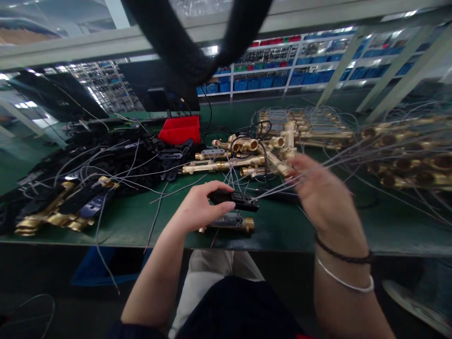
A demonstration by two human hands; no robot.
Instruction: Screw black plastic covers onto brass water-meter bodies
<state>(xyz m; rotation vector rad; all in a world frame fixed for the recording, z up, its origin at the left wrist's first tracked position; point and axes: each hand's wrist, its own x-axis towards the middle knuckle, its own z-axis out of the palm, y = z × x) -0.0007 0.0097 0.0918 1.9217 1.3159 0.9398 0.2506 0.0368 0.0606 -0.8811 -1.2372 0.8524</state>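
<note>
My left hand (204, 205) is closed around a black plastic part (240, 201), with the thumb along its near side. Just below that part, a brass valve body (247, 224) with a grey plate lies near the table's front edge. Thin grey wires (273, 189) run from the black part up to the right. My right hand (323, 197), blurred by motion, is closed on these wires, its fingertips close to the brass pile. Its exact finger positions are smeared.
Several brass bodies (240, 163) lie behind my hands, with more brass pieces (423, 176) and loose wires at right. Black parts (141, 162) are heaped at left beside a red bin (181, 129). Monitors (155, 87) stand behind; a blurred black loop (197, 61) hangs overhead.
</note>
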